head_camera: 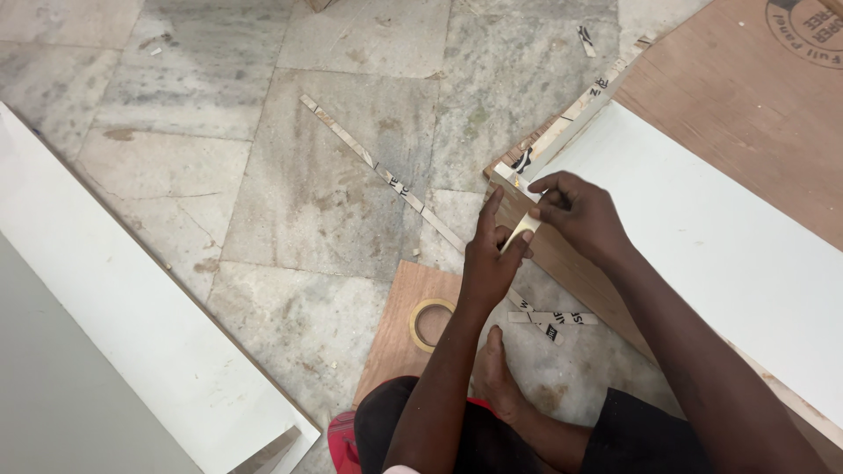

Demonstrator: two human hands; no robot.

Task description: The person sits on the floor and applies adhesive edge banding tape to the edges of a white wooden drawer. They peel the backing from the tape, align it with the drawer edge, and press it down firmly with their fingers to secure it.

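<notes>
Both hands share one grip: the left hand (488, 260) and the right hand (575, 213) pinch a short piece of pale masking tape (520, 232) between thumb and fingertips, the left index finger raised straight and the other fingers curled in. The strip hangs in the air just at the near corner of a white-faced board (702, 237), whose brown edge (562, 254) faces the person and rests on the stone floor (290, 175).

The strip looks short and is held close between the two hands, so it could fold and stick to itself or to the fingertips before it meets the edge. If one hand eases off first, the free end may curl and land crooked across the corner. The board's edge looks rough and dusty; tape pressed there could lift again. Dust from the floor on the fingers would weaken the bond as well.

The tape roll (430, 321) lies on a small brown wood offcut (406, 325) near the person's bare foot (493, 373), well apart from the hands. Thin edging strips (378, 167) lie loose across the floor and could slide underfoot.
</notes>
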